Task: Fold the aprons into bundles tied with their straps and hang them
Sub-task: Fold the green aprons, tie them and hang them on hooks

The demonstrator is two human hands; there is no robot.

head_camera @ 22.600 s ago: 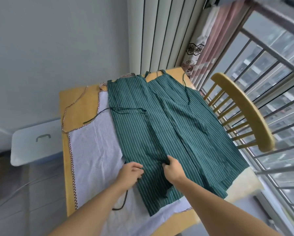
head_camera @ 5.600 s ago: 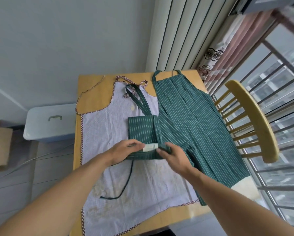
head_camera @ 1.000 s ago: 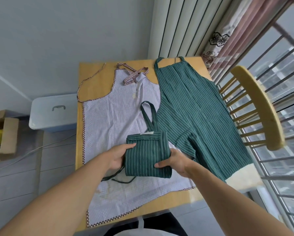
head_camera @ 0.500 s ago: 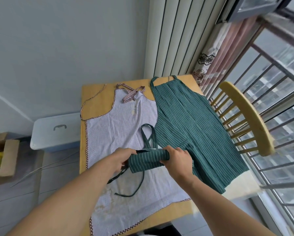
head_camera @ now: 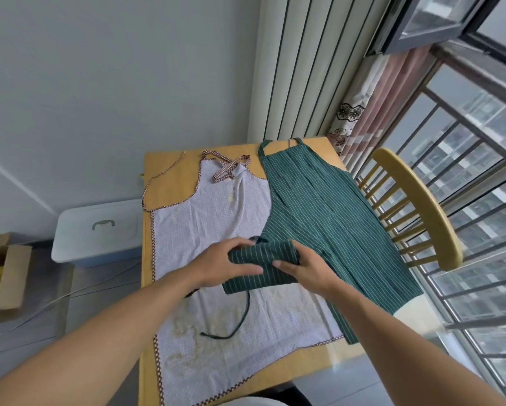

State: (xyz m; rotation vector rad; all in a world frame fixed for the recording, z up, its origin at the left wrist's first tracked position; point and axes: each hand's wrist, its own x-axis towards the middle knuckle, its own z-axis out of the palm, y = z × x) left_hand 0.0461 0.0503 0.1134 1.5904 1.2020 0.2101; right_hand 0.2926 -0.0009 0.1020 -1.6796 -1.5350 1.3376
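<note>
A green striped apron folded into a small bundle [head_camera: 260,266] is held just above the table between both hands. My left hand [head_camera: 219,263] grips its left end and my right hand [head_camera: 307,266] wraps its right end. A dark green strap [head_camera: 240,319] trails from the bundle down onto a white checked apron [head_camera: 216,224] lying flat on the wooden table [head_camera: 169,165]. A second green striped apron [head_camera: 328,212] lies spread out flat to the right. The neck loop of the bundle is mostly hidden behind my left hand.
A yellow wooden chair [head_camera: 416,206] stands against the table's right side, before a barred window [head_camera: 480,177]. A pale lidded plastic box [head_camera: 99,230] and a cardboard box [head_camera: 5,273] sit on the floor at the left. Ribbed wall panels rise behind the table.
The bundle has been turned and folded tighter between my hands over the last second. Its neck loop, which stood out toward the far side, is now tucked behind my left hand.
</note>
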